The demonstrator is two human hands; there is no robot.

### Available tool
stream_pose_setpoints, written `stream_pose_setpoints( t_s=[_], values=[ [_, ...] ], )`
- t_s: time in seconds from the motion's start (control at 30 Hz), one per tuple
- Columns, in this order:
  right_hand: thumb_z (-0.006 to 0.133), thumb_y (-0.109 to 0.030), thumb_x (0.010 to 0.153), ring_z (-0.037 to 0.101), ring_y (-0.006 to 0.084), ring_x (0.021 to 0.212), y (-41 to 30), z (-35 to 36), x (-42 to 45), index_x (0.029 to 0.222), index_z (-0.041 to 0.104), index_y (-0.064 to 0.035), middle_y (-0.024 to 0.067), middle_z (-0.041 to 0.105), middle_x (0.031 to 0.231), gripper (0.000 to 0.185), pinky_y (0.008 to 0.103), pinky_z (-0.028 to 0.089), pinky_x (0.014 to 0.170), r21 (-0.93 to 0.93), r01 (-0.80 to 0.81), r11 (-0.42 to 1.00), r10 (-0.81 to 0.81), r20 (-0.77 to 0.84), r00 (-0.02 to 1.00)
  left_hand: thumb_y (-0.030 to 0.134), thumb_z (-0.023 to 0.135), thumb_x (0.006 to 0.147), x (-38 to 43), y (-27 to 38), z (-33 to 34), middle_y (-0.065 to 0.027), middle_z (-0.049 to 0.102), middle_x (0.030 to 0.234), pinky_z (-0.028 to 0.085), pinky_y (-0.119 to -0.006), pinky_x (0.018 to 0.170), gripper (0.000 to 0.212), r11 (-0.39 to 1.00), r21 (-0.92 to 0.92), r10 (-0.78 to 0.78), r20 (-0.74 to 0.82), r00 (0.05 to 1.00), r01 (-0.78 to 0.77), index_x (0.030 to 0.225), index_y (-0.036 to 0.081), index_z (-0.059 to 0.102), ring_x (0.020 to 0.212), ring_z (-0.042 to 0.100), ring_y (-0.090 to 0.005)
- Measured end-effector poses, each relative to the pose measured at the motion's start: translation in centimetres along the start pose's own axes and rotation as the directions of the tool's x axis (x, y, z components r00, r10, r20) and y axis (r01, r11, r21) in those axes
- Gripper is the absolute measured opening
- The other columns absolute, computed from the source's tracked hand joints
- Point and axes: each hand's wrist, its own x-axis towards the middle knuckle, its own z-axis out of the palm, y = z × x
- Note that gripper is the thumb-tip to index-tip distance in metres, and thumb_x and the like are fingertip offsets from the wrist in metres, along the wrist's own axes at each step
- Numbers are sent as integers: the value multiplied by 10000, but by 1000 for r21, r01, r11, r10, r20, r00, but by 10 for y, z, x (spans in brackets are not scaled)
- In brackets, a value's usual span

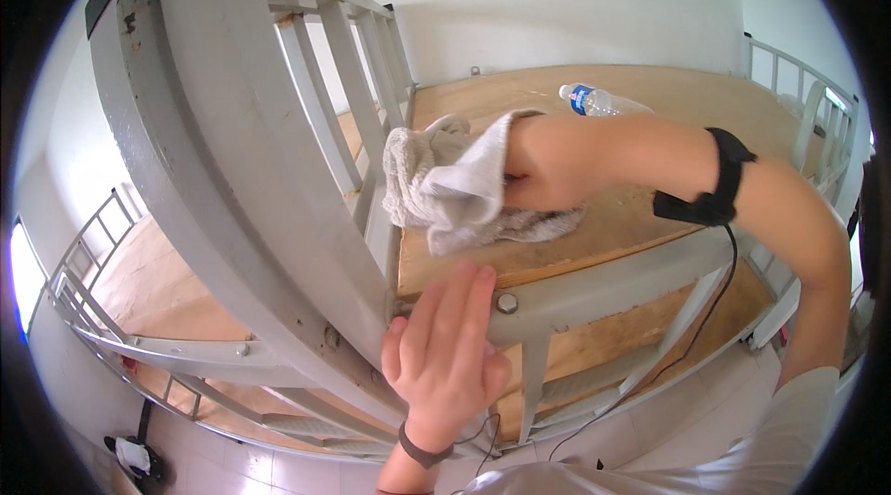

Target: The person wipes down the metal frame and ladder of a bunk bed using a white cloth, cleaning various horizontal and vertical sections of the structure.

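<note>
A pale grey towel [463,182] is wrapped over the end of my right arm, with folds and a loose part lying on the wooden bed board [480,91]. My right hand [525,182] grips it at the board's left end, beside the slatted metal end rail; its fingers are hidden in the cloth. Lower down, my left hand [445,349] is stretched out flat at the corner of the grey metal bed frame [598,286], near a bolt head [507,303]. It holds nothing, and the fingers lie extended. Whether the palm touches the metal is hidden.
A clear plastic bottle [598,102] lies on the board beyond my right forearm. Left of me rises a thick metal bedpost [271,133]. A black cable [717,307] hangs from my right arm's strap. Another bunk [167,279] stands to the left, above a tiled floor [306,474].
</note>
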Motion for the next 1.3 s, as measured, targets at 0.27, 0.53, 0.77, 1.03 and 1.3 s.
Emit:
stream_pose_setpoints(
  t_s=[0.27,0.53,0.77,1.03,1.3],
  values=[
    [633,-207,952,671,232,1012,-18,-32,-51,1245,657,-70,128,726,1112,324,381,513,898,91,-9,996,6,37,999,177,470,787,0,0,-2,-32,691,1243,273,-405,1116,465,998,-67,15,-19,1000,-16,1174,107,717,1159,594,-215],
    [583,-291,1017,639,181,1062,17,-57,-59,1293,596,30,98,685,1166,423,304,504,950,170,-21,985,138,-712,689,79,520,757,2,0,-14,-68,666,1266,318,-428,1093,452,971,-239,-11,-20,1000,5,1178,82,687,1162,588,-267],
    [490,-363,1059,612,140,1062,21,-47,-91,1291,583,22,69,653,1175,459,312,491,933,491,-8,871,425,-746,513,-20,534,724,11,21,-24,-89,662,1235,374,-423,1047,494,933,-359,-8,40,999,22,1195,56,662,1164,561,-310],
    [556,-349,1025,556,122,815,26,-47,-98,970,682,55,45,657,859,427,303,470,793,348,83,934,317,-912,259,-20,565,753,36,48,-23,-96,651,1210,405,-436,1005,454,921,-388,55,80,995,-20,1194,45,651,1153,560,-322],
    [518,-89,994,606,267,1211,15,-91,-109,1345,558,26,212,638,1292,372,335,456,1039,-22,-55,998,-6,-962,275,46,661,800,69,59,-17,-135,629,1235,450,-465,960,555,928,-350,153,36,988,-131,1342,22,544,1162,561,-344]
  ],
)
